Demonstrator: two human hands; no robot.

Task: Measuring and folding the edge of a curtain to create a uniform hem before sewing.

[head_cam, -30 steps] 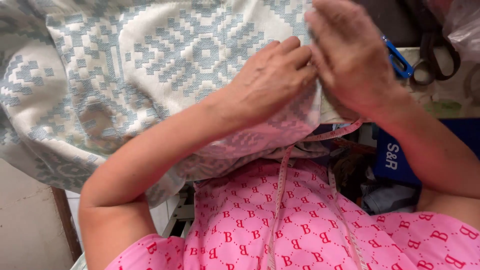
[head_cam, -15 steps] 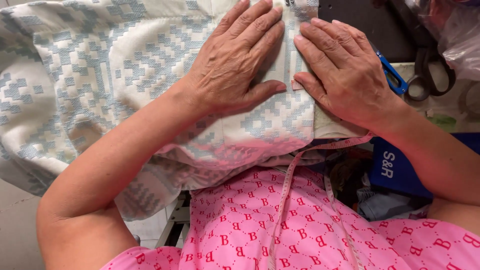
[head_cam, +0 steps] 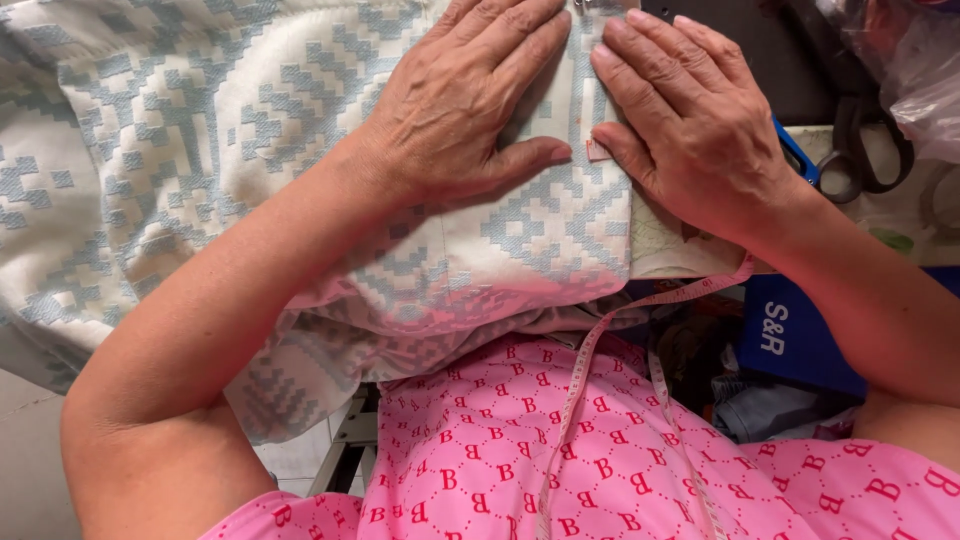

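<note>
Left hand [head_cam: 460, 110], right hand [head_cam: 690, 130] flat, open, pressing patterned fabric [head_cam: 200, 150] at seam; uneven pressure likely shifts fold, skewing stitch line.

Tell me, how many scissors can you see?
2: black-handled scissors lie at the right edge of the table, and blue-handled scissors peek out behind the right hand. More may be hidden under the cloth.

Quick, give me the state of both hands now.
Left hand: open, flat on the white and blue-grey patterned woven fabric.
Right hand: open, flat on its seam.
</note>
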